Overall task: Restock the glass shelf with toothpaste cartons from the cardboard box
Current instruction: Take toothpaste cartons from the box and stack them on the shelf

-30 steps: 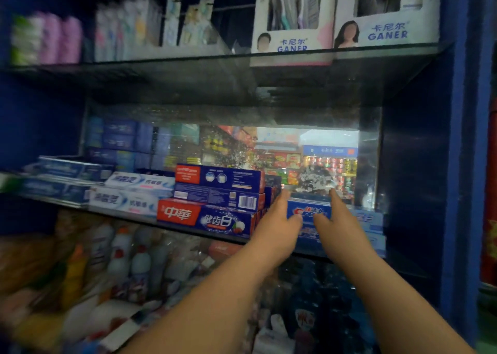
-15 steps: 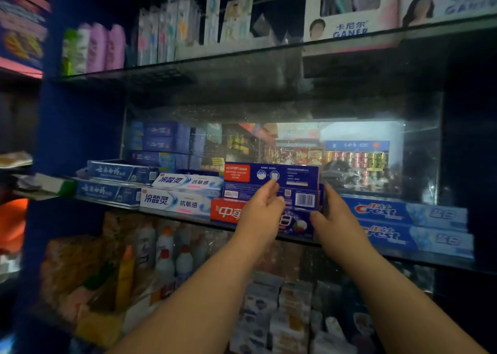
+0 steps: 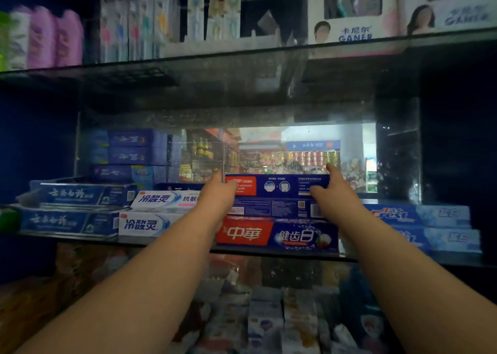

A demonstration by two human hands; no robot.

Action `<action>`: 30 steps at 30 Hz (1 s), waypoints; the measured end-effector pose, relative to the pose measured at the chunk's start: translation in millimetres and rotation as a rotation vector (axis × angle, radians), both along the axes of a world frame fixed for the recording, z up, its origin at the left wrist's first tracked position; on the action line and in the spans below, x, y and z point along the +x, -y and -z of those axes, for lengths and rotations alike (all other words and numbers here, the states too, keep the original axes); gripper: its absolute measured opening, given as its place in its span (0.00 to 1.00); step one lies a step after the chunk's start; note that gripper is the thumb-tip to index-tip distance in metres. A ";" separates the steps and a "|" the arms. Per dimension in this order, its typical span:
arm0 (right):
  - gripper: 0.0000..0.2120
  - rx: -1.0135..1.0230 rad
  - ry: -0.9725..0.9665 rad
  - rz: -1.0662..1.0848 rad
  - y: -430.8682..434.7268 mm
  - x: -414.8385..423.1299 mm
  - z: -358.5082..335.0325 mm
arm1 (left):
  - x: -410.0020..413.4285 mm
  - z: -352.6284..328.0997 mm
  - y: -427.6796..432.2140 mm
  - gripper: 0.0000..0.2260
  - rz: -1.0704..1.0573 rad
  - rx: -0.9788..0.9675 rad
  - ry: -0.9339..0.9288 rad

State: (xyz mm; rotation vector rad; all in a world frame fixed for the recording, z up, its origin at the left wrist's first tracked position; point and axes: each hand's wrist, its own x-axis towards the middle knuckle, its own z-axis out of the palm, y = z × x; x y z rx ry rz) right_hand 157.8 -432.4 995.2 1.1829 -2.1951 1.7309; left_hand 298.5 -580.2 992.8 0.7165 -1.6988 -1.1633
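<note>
On the glass shelf (image 3: 376,259) a stack of red-and-blue toothpaste cartons stands in the middle. The top blue carton (image 3: 279,189) lies flat on the stack, above the red-and-blue front carton (image 3: 277,235). My left hand (image 3: 215,195) presses against the top carton's left end. My right hand (image 3: 333,192) rests over its right end, index finger at the back corner and thumb on top. The cardboard box is out of view.
White cartons (image 3: 150,224) and blue cartons (image 3: 70,220) lie left of the stack, Crest cartons (image 3: 419,214) to its right. A mirror (image 3: 295,152) backs the shelf. The upper shelf holds toothbrush packs (image 3: 139,23) and GANER boxes (image 3: 355,12). Packaged goods (image 3: 269,321) fill the shelf below.
Both hands have moved left from the Crest cartons to the red-and-blue stack and spread to the two ends of its top carton. My view has shifted closer to the stack.
</note>
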 end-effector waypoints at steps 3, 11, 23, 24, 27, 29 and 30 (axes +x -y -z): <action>0.29 0.010 0.018 0.022 6.7 -2.5 -2.0 | -3.1 -6.5 -0.2 0.07 0.074 0.114 -0.076; 0.09 -0.338 -0.007 0.135 -2.1 -6.0 23.3 | -6.4 13.3 17.3 0.07 0.125 0.131 -0.342; 0.33 -0.126 -0.008 -0.008 -5.2 6.7 48.2 | 14.0 40.1 10.9 0.21 0.182 -0.095 -0.085; 0.34 -0.116 0.003 -0.013 -5.4 5.9 50.3 | 16.0 40.8 10.3 0.25 0.174 -0.134 -0.032; 0.37 -0.078 -0.011 0.000 -7.9 2.0 57.6 | 21.0 46.6 13.2 0.34 0.096 -0.400 0.181; 0.35 -0.112 0.000 -0.015 -9.6 -1.9 62.3 | 22.9 51.8 13.9 0.36 0.061 -0.518 0.233; 0.34 -0.133 0.012 -0.035 -10.2 -2.0 63.7 | 22.7 53.0 14.7 0.35 0.048 -0.519 0.213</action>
